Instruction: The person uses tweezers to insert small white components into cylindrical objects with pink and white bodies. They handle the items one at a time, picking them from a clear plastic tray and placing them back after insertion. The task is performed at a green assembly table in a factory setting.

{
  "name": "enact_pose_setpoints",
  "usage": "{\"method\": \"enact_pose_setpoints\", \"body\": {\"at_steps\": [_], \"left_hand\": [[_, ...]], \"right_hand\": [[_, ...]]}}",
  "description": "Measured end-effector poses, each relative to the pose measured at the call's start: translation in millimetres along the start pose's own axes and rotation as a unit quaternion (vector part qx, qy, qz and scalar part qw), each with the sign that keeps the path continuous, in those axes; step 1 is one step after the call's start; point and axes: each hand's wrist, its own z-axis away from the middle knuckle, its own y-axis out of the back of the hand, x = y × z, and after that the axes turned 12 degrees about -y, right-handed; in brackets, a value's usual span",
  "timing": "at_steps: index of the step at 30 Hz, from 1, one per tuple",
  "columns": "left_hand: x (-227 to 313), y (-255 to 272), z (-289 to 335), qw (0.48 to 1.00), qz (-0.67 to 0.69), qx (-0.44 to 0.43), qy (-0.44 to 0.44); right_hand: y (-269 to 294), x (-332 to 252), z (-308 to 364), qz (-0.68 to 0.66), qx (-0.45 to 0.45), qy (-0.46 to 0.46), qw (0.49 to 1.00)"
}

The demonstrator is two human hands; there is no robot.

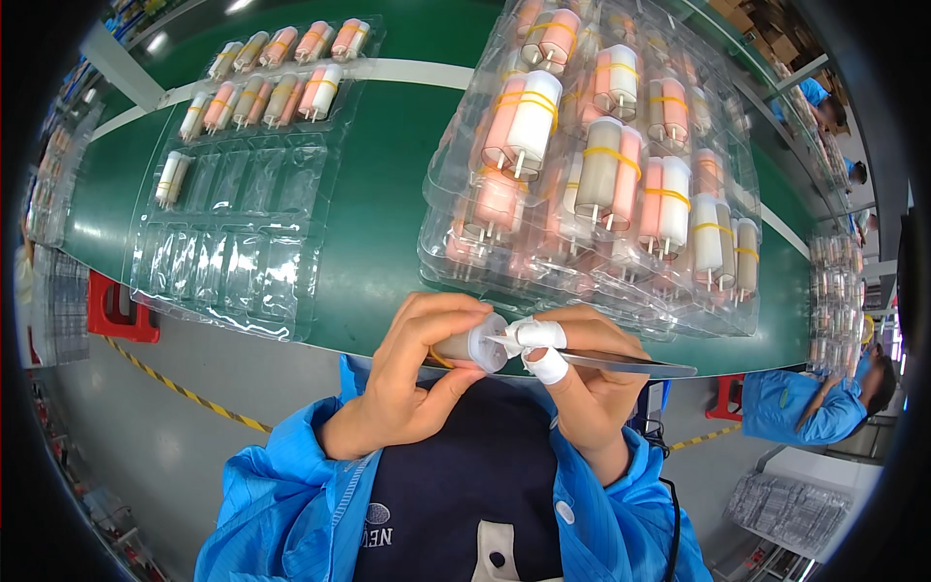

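Observation:
My left hand (407, 364) grips a short cylinder (472, 346) with a translucent, clear-rimmed end turned to the right; part of a yellow band shows by the palm. My right hand (587, 364), its thumb and a fingertip wrapped in white tape, pinches a slim silver metal tool (630, 364). One flat end of the tool sticks out to the right. At the pinched fingertips a pale pointed tip meets the cylinder's end; whether it belongs to the tool I cannot tell. Both hands are at the near edge of the green table (364, 233).
A tall stack of clear plastic trays (456, 209) holds pink, white and grey banded cylinders at the right. Another clear tray (233, 242) lies at the left, its far rows filled. A red stool (118, 308) stands on the floor; a person in blue (805, 403) is at far right.

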Motion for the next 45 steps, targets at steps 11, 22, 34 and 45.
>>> {"method": "enact_pose_setpoints", "body": {"at_steps": [11, 22, 34, 45], "left_hand": [[-2.1, 2.8, -4.3, 0.997, -0.058, -0.041, -0.044], [1.7, 2.6, 1.9, 0.998, 0.058, -0.021, 0.023], [17.9, 1.9, 1.6, 0.943, 0.267, 0.068, 0.188], [11.8, 7.3, -0.6, 0.858, 0.430, 0.092, 0.264]], "right_hand": [[2.8, -9.8, -9.2, 0.067, -0.032, 0.012, 0.997], [6.0, -12.4, -8.2, -0.002, -0.033, -0.009, 0.999], [8.2, -1.1, 7.6, -0.094, 0.032, -0.018, 0.995], [5.1, 1.8, 12.4, -0.127, 0.055, -0.006, 0.990]]}}
